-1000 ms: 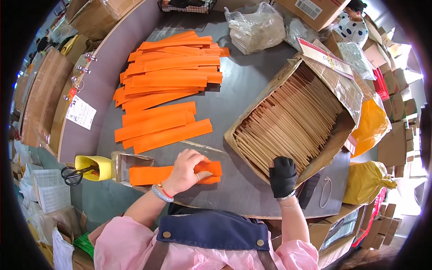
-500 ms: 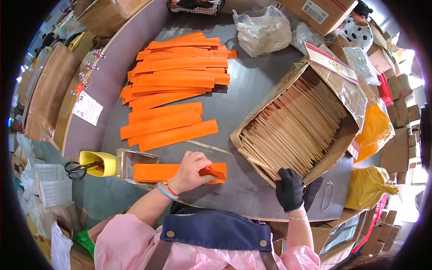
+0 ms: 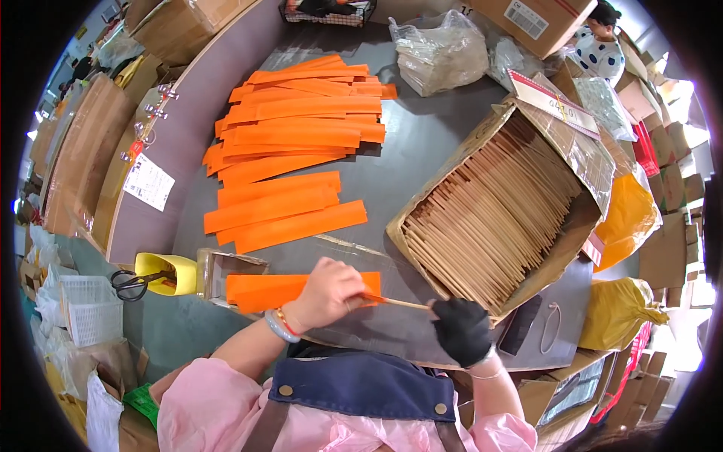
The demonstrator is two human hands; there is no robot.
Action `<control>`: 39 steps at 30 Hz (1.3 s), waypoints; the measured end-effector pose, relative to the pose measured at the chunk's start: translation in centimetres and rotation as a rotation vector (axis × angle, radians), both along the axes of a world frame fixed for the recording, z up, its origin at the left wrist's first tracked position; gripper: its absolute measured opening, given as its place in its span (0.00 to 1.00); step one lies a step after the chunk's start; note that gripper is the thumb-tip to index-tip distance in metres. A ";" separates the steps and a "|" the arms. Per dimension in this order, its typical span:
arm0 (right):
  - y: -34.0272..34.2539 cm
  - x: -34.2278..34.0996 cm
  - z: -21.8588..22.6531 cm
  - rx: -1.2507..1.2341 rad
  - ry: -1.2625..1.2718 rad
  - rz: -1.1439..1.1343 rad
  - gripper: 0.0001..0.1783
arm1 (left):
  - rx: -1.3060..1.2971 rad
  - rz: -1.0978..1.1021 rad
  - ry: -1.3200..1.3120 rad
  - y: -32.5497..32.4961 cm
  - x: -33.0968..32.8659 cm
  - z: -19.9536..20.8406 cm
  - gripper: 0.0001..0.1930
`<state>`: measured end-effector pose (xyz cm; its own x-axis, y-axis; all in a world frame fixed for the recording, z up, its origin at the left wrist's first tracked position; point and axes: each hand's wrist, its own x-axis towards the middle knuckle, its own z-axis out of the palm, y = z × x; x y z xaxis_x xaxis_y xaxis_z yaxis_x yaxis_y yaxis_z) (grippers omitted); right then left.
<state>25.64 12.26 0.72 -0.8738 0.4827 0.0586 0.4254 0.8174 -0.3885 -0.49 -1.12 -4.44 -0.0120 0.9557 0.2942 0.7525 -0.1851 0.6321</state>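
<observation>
At the table's near edge, my left hand (image 3: 330,290) is closed round the right end of a flat orange strip (image 3: 263,292). One thin wooden stick (image 3: 403,303) runs from that end to my right hand (image 3: 461,331), which wears a black fingerless glove and pinches the stick's other end. The stick's left tip is hidden at the orange strip and my left fingers. Right of centre, a tilted cardboard box (image 3: 553,280) holds many more wooden sticks (image 3: 489,211). Overlapping orange strips (image 3: 301,135) lie in loose heaps beyond my left hand.
A yellow holder (image 3: 181,275) with black-handled scissors (image 3: 129,286) stands left, beside a small open carton (image 3: 230,265). A dark flat block (image 3: 521,325) lies right of my glove. Plastic bags (image 3: 440,53) sit at the back. Another person (image 3: 600,53) is at the far right.
My right hand has moved left and down from the box's near corner, now with a stick in it. The stick meets the strip's end at my left hand.
</observation>
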 end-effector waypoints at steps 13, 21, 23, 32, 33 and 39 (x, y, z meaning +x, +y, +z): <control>2.4 -2.8 -3.5 -0.401 0.417 -0.013 0.37 | 0.137 0.028 0.366 2.4 0.3 4.1 0.14; 7.9 1.4 -6.6 0.282 -0.033 -0.351 0.42 | -0.111 0.148 -0.039 -0.2 0.0 -1.3 0.21; 5.8 0.9 -6.0 0.201 -0.011 -0.334 0.40 | -0.066 0.185 -0.051 -0.3 0.0 -1.2 0.21; 3.1 0.7 -4.8 0.266 0.040 -0.290 0.30 | -0.026 0.157 -0.098 -0.4 0.1 -2.0 0.18; 3.1 0.8 -4.6 0.267 0.068 -0.305 0.27 | 0.014 0.172 -0.065 -0.2 0.3 -1.9 0.18; 2.7 0.7 -4.9 0.301 0.115 -0.347 0.17 | 0.082 0.177 0.012 -0.3 0.6 -1.6 0.17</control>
